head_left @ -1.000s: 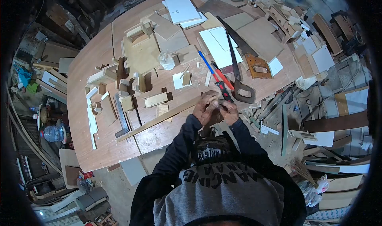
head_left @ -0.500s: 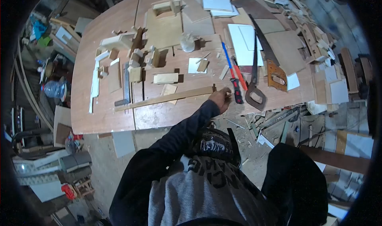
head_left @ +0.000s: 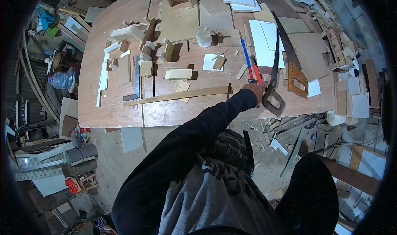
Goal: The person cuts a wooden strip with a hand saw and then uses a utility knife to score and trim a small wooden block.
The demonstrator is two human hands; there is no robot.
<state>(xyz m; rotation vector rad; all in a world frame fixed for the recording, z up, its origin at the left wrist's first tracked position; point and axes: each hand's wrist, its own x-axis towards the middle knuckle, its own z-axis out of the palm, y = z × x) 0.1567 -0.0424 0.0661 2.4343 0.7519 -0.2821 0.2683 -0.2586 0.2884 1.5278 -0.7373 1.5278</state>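
Observation:
My left hand (head_left: pixel 257 91) is closed round the handle of a slim blue tool (head_left: pixel 246 55) near the front edge of the table; the palm and fingers hide most of the handle. Beside the blue tool lies a red tool (head_left: pixel 256 71). Just right of the hand rests a hand saw with a dark handle (head_left: pixel 273 103), and beyond it a saw with a wooden handle (head_left: pixel 297 81). A long wooden strip (head_left: pixel 182 95) lies left of the hand. My right hand is out of view; a dark sleeve or leg shows at the lower right.
The wooden table (head_left: pixel 111 115) carries small wood blocks (head_left: pixel 178 74), a plastic cup (head_left: pixel 203 36), a metal square (head_left: pixel 136 80) and white boards (head_left: pixel 264 42). Wood scraps (head_left: pixel 347 53) line the right side. Offcuts litter the floor below the table, and a water bottle (head_left: pixel 62 80) stands left.
My left hand has moved right, from beside the strip's end onto the black-and-red handle, and has closed round it. The view has shifted slightly.

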